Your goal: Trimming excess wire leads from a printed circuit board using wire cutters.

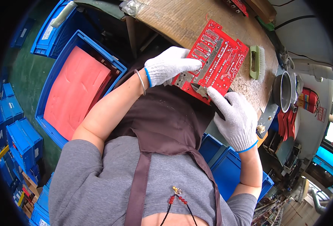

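Observation:
In white knit gloves with blue cuffs, both my hands are at a red circuit board [215, 62], tilted over the workbench's near edge. My left hand [168, 66] grips the board's left side, thumb lying across its solder side. Rows of solder joints and a grey metal strip show on that face. At the board's lower corner, my right hand [236, 116] is closed round a small metal-bladed tool [200, 89], index finger stretched along it. The blade lies against the board; most of the handle is hidden by the glove, so its exact kind cannot be told.
Debris is scattered over the wooden workbench [170, 17]. A green-backed brush [255, 63] and a metal bowl [285, 91] are to the right. At left, a blue crate [42, 122] holds pink foam sheets [74, 88]. Another blue bin [230, 169] stands under my right arm.

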Demonstrator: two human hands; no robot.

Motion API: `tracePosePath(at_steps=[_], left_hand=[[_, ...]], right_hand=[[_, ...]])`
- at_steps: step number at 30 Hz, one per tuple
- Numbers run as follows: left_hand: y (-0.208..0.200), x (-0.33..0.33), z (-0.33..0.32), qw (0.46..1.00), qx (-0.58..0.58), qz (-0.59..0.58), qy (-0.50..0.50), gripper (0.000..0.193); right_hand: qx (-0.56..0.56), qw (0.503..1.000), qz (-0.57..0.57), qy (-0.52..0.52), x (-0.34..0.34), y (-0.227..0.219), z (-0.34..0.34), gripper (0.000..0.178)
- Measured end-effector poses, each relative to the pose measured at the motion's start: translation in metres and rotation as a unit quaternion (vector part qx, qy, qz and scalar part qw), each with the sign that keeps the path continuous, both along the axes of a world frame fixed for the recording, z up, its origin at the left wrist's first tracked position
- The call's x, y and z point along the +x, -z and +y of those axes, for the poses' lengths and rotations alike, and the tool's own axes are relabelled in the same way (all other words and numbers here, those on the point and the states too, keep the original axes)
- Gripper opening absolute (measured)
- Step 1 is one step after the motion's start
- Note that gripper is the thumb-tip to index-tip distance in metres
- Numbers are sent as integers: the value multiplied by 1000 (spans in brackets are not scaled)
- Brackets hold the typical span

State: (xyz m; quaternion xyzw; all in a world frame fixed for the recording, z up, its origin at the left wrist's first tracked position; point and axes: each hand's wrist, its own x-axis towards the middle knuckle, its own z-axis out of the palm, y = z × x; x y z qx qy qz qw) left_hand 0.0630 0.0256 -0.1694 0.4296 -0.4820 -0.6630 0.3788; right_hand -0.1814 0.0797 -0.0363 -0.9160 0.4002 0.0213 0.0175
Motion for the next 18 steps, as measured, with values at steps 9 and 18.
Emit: tracePosePath(at_steps=[9,18], left_hand=[[1,-1,0,1000,-13,19,-3,48],[0,-1,-2,999,-25,29,5,48]], right_hand=[[-4,1000,10,-4,3,-1,0,64],[-27,999,15,-33,0,2,-2,68]])
